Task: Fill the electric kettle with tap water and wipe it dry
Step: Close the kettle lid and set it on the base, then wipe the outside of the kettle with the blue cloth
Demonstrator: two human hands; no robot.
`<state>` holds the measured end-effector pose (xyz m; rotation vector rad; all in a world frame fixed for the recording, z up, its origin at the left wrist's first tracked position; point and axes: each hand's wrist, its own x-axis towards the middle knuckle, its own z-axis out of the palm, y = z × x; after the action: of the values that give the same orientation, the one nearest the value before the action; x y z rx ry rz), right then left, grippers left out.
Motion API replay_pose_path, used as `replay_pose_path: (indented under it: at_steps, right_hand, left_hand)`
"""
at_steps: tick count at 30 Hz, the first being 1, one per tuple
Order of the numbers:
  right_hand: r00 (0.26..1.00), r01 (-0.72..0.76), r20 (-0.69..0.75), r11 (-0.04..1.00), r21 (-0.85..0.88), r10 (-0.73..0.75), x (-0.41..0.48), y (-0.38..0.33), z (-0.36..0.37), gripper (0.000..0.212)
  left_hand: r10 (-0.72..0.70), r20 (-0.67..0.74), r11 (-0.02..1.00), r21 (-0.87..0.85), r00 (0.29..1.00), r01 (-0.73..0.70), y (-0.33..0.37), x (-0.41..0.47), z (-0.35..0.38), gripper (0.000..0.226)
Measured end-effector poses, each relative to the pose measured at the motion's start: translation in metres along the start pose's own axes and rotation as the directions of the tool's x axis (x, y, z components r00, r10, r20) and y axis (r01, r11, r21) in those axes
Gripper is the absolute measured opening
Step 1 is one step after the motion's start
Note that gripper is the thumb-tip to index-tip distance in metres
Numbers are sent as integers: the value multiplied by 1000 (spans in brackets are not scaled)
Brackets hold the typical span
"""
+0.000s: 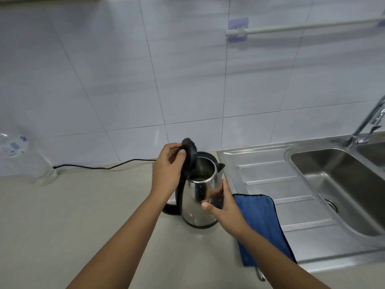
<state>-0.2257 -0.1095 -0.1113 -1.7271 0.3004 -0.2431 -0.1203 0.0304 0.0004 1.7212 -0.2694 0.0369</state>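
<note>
A stainless steel electric kettle (198,205) with a black handle stands on the beige counter, just left of the sink's drainboard. Its black lid (190,155) is swung up and open. My left hand (168,170) holds the lid by its edge, fingers curled over it. My right hand (224,209) wraps around the kettle's right side, thumb on the front. A blue cloth (262,222) lies partly on the drainboard, right of the kettle. The tap (366,119) rises at the far right, behind the sink basin (341,184).
A black power cord (104,166) runs along the counter's back toward the kettle. A clear plastic bottle (25,159) stands at the far left. A towel rail (302,28) is fixed to the tiled wall. A metal handle (260,274) pokes out below the cloth.
</note>
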Motion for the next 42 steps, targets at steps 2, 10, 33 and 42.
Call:
replay_pose_path:
  at_steps: [2,10,33,42]
  right_hand:
    - [1000,3,-9,1000,-2,-3,-2,0,2,86]
    - [1000,-29,-4,1000,-9,29,-1,6,4,96]
    - [991,-109,44,965,-239,123,1,16,-8,93]
    - [845,-503,-329,420,-755,421,-35,71,-43,104]
  left_hand:
    - [24,-13,995,96,1000,-22,5,1,9,16]
    - [97,17,901,422,995,-95,11,0,25,30]
    - [124,315,722,622,941,-303,-8,0,21,43]
    - [-69,31,921,385,997,52,-51,-6,-20,43]
